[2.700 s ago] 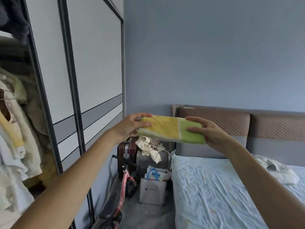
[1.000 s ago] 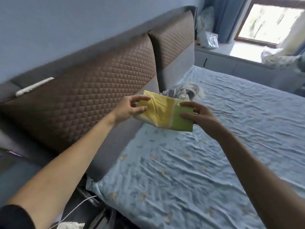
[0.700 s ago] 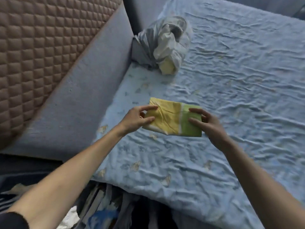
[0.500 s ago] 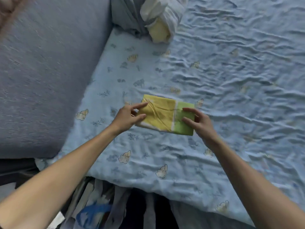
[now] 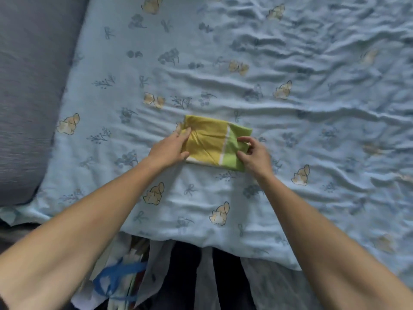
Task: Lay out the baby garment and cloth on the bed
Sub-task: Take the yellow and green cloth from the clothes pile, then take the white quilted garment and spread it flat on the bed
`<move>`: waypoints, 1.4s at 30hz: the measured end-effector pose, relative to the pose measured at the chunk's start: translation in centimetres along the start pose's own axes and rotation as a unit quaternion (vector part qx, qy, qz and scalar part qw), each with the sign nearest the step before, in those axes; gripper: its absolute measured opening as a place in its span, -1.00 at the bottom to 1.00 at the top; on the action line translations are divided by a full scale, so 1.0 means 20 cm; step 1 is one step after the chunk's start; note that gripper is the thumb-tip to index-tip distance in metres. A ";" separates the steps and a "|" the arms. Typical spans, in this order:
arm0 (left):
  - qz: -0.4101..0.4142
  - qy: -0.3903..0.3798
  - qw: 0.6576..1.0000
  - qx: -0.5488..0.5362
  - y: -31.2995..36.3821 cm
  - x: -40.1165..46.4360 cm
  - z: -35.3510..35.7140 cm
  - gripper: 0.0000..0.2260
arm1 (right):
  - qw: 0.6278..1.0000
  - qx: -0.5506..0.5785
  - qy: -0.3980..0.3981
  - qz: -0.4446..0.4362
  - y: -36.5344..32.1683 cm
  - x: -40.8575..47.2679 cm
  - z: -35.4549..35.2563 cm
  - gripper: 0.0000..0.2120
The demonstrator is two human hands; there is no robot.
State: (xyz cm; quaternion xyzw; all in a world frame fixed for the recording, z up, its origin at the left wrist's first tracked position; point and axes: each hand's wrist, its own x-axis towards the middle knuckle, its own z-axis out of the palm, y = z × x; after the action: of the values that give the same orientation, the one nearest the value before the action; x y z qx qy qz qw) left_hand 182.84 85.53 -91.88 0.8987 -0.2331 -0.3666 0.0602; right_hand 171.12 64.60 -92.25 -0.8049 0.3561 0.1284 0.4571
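Note:
A folded yellow and green cloth (image 5: 211, 142) with a white stripe lies on the light blue printed bed sheet (image 5: 290, 108), near the middle of the view. My left hand (image 5: 169, 148) holds its yellow left end, thumb under the near edge and fingers on top. My right hand (image 5: 254, 153) pinches the green right end between thumb and curled fingers. Whether this folded piece is the baby garment or the cloth cannot be told.
A grey padded headboard (image 5: 29, 86) runs along the left. The sheet's near edge hangs over the bed side. Below it on the floor are a bag with blue handles (image 5: 118, 285) and papers.
My hands carried the folded cloth from the wardrobe side over the bed and lowered it onto the sheet. The view tilted down. The bundle near the headboard is out of view.

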 end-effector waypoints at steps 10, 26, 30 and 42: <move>0.031 -0.035 0.992 -0.117 -0.08 0.01 -0.02 -0.24 | 0.996 -0.029 -0.083 0.006 0.00 0.00 -0.06 -0.50; 0.010 0.073 0.995 0.069 0.27 -0.34 -0.88 -0.53 | 0.976 -0.208 -0.036 -0.043 -0.73 -0.21 -0.64 -0.52; 0.019 0.138 0.988 0.063 0.53 -0.62 -1.46 -0.52 | 0.971 -0.212 0.048 -0.095 -1.20 -0.41 -1.04 -0.56; 0.005 0.391 0.913 0.114 1.31 -1.86 -2.90 -0.44 | 0.877 -0.297 0.295 -0.234 -2.48 -1.51 -2.29 -0.48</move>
State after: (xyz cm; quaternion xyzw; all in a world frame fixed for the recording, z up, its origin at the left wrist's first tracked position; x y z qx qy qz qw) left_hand 189.63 76.05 -19.16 0.9698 -0.2357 0.0432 0.0459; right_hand 178.32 56.78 -19.05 -0.9632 0.2207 -0.1264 0.0869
